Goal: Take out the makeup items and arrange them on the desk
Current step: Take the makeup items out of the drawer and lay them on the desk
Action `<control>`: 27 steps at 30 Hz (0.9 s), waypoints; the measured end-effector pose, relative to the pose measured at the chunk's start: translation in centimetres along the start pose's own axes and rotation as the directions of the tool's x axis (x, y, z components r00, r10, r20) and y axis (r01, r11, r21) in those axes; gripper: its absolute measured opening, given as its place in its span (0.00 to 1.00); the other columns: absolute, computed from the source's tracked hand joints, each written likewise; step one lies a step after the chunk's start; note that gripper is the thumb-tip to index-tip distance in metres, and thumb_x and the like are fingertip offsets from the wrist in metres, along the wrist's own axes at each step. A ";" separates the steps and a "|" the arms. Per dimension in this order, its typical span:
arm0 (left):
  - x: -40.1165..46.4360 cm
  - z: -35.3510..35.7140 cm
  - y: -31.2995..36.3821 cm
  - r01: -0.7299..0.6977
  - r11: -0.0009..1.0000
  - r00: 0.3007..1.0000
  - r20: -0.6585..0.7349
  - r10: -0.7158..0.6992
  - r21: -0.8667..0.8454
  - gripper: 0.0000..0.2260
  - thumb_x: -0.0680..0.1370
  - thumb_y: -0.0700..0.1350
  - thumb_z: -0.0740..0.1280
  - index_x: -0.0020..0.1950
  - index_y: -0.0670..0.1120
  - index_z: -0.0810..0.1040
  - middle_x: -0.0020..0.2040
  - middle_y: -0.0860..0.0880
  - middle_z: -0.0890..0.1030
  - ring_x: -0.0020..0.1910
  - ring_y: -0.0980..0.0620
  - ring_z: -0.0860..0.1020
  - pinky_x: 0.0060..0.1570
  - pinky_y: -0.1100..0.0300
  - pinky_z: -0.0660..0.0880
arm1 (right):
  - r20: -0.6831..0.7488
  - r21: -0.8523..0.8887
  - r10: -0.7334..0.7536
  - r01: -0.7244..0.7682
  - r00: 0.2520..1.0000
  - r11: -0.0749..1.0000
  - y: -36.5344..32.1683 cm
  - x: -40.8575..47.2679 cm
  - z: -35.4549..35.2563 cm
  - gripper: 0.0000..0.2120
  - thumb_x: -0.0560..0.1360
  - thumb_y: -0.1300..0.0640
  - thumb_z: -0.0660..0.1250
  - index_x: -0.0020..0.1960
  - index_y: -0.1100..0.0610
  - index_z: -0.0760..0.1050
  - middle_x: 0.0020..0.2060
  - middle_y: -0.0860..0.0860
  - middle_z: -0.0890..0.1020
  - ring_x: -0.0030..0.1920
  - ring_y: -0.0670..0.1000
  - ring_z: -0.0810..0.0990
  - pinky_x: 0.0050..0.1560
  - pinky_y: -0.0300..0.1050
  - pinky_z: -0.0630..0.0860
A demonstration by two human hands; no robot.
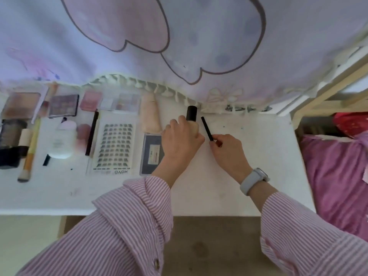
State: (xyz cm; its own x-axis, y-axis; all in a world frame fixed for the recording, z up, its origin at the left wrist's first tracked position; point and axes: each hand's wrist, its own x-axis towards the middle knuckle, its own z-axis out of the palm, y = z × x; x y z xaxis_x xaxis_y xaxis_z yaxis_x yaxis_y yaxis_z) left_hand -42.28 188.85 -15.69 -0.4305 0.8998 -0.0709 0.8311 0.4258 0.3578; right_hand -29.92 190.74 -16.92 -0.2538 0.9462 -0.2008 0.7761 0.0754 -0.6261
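A pale lilac curtain (199, 36) printed with big pink cloud shapes hangs behind the worktop, its frilled white hem (139, 84) lying on the back edge. To the right stands a light wooden frame (318, 92), and below it lies pink bedding (336, 176) with a red cloth (352, 121) above it. Under the front edge the floor shows, pale (25, 246) at the left and brown (215, 246) in the middle. A white watch (253, 180) sits on a wrist, above striped pink sleeves (123, 226).

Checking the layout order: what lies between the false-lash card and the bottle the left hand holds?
In the head view, a dark flat compact and, above it, a pale pink tube lie between the lash card and the bottle held by the left hand.
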 end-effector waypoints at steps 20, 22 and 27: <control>-8.2 -1.5 -1.6 -0.149 0.988 0.922 -0.366 0.125 -0.036 0.09 0.71 0.41 0.68 0.50 0.41 0.79 0.53 0.42 0.79 0.53 0.41 0.76 0.53 0.46 0.69 | 0.107 0.055 -0.231 0.227 0.967 0.972 0.2 -4.7 0.2 0.17 0.78 0.67 0.54 0.67 0.64 0.67 0.59 0.60 0.73 0.60 0.56 0.71 0.57 0.31 0.60; -12.0 -1.3 -2.7 -0.139 0.989 0.911 -0.398 0.105 -0.055 0.09 0.72 0.40 0.66 0.50 0.42 0.79 0.53 0.42 0.78 0.55 0.41 0.75 0.53 0.48 0.68 | 0.055 0.081 -0.286 0.281 0.957 0.956 0.6 -7.7 0.7 0.16 0.77 0.68 0.56 0.64 0.64 0.70 0.57 0.59 0.74 0.57 0.55 0.73 0.58 0.34 0.64; -21.5 0.4 -6.9 0.032 0.996 0.930 -0.363 -0.060 -0.082 0.09 0.72 0.41 0.63 0.49 0.42 0.79 0.52 0.43 0.78 0.54 0.42 0.75 0.55 0.49 0.67 | 0.118 0.195 -0.477 0.450 0.871 0.871 2.1 -16.0 3.1 0.13 0.75 0.66 0.58 0.59 0.61 0.73 0.52 0.54 0.77 0.50 0.48 0.75 0.52 0.38 0.72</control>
State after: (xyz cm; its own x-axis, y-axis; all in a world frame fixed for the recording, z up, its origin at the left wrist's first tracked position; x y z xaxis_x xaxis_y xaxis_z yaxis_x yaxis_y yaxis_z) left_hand -38.61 166.58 -17.04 -0.5778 0.7768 0.2504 0.7853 0.4454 0.4300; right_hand -26.01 174.81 -17.31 -0.6592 0.7512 0.0348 0.4492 0.4304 -0.7829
